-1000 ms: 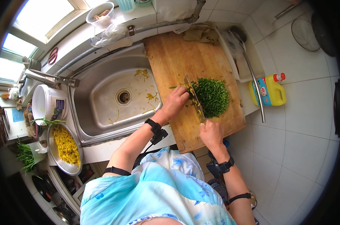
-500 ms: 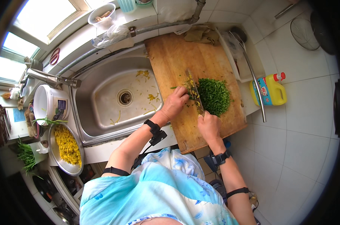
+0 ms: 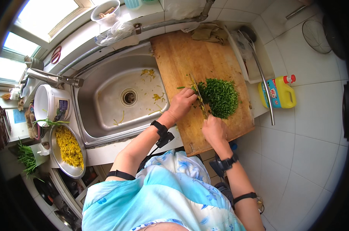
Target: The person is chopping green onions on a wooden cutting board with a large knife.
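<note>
A kitchen knife (image 3: 200,98) with bits of green and yellow stuck to its blade stands edge-down on a wooden cutting board (image 3: 174,57). My right hand (image 3: 214,130) is closed round its handle at the near end. Left of the blade, my left hand (image 3: 181,103) is closed with bent fingertips over green stalks (image 3: 180,87), close beside the knife; only a short end of the stalks shows past the fingers, the rest being hidden. A heap of finely chopped greens (image 3: 223,98) lies just right of the blade.
Left of the board is a steel sink (image 3: 105,104) with yellow scraps. Beyond it stand a white bucket (image 3: 53,103) and a metal bowl of yellow shreds (image 3: 68,148). A yellow bottle (image 3: 282,92) and a long metal rod (image 3: 263,84) are at right.
The knife blade has shifted slightly and now sits close against my left fingertips. Less of the green stalks shows beside those fingers. The view has moved a little.
</note>
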Available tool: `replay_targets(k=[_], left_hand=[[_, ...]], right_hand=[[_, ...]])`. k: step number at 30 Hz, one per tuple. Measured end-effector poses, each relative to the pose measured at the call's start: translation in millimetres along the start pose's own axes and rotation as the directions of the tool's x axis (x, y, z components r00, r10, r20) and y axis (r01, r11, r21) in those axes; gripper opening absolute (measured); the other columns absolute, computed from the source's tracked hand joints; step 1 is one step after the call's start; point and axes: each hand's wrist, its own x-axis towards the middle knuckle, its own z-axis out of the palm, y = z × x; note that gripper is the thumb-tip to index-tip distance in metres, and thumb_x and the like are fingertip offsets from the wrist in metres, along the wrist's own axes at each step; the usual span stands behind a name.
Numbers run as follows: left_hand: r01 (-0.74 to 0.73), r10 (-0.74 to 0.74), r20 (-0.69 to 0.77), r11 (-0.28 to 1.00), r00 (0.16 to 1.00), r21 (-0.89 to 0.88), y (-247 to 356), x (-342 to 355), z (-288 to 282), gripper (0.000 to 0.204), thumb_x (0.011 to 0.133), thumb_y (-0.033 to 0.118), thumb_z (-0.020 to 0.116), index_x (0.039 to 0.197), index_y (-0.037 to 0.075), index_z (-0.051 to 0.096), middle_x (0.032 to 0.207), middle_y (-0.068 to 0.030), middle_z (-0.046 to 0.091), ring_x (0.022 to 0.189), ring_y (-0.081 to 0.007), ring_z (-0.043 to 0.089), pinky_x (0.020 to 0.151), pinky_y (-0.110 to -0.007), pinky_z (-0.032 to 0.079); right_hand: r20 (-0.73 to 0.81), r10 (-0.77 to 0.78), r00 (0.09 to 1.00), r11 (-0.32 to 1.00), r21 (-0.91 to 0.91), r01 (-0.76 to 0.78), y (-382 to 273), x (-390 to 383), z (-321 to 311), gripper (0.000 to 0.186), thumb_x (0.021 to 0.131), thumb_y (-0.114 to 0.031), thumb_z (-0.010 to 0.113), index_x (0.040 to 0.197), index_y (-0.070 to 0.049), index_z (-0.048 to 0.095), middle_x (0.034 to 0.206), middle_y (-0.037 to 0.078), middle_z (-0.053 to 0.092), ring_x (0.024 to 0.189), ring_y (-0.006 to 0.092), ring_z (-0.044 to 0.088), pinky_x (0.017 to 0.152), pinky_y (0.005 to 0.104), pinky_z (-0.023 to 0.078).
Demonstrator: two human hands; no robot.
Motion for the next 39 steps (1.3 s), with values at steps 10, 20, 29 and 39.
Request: replay_targets(k=[10,20,29,39], left_hand=[[0.035,-0.034,-0.02,0.999,0.999,0.011,-4.9,-0.4,1.7,0.014,0.07,-0.001,0.06,0.082,0.006,0.057,0.092,-0.0095,0.059,0.089,-0.0293,0.059,0.074,-0.038,0.052],[0.033,-0.033,0.005,0.999,0.999,0.033,-1.7,-2.7,-2.8,0.013,0.071,0.0,0.059,0.082,0.005,0.056,0.091,-0.0096,0.059,0.088,-0.0292,0.058,0.074,-0.038,0.052],[0.019,-0.019,0.021,1.0,1.0,-0.019,-4.4,-1.4,-8.2,0.018,0.069,-0.004,0.061,0.085,0.004,0.061,0.096,-0.0104,0.06,0.09,-0.0301,0.058,0.075,-0.037,0.052],[0.022,-0.022,-0.02,1.0,1.0,-0.017,-3.8,-2.6,-6.3,0.021,0.065,-0.007,0.061,0.083,0.004,0.06,0.095,-0.0102,0.061,0.088,-0.0304,0.06,0.074,-0.038,0.052]], right_hand=[[-0.18,-0.039,0.983,0.988,0.143,0.065,2.0,-7.0,-5.2,0.02,0.084,-0.019,0.06,0.077,-0.001,0.065,0.071,0.024,0.066,0.068,0.0438,0.066,0.064,0.0529,0.052],[0.016,-0.022,1.0,1.0,0.009,0.022,2.8,-10.8,-7.0,0.022,0.085,-0.02,0.06,0.079,0.001,0.066,0.075,0.024,0.067,0.071,0.0434,0.066,0.066,0.0517,0.054],[-0.146,-0.058,0.988,0.995,0.074,0.069,2.7,4.9,7.4,0.019,0.083,-0.017,0.06,0.077,0.0,0.065,0.07,0.024,0.066,0.067,0.0435,0.066,0.064,0.0519,0.053],[-0.077,-0.056,0.995,0.994,0.092,0.063,16.9,-28.9,0.7,0.023,0.084,-0.02,0.062,0.075,0.001,0.065,0.069,0.025,0.064,0.066,0.0447,0.064,0.062,0.0514,0.052]])
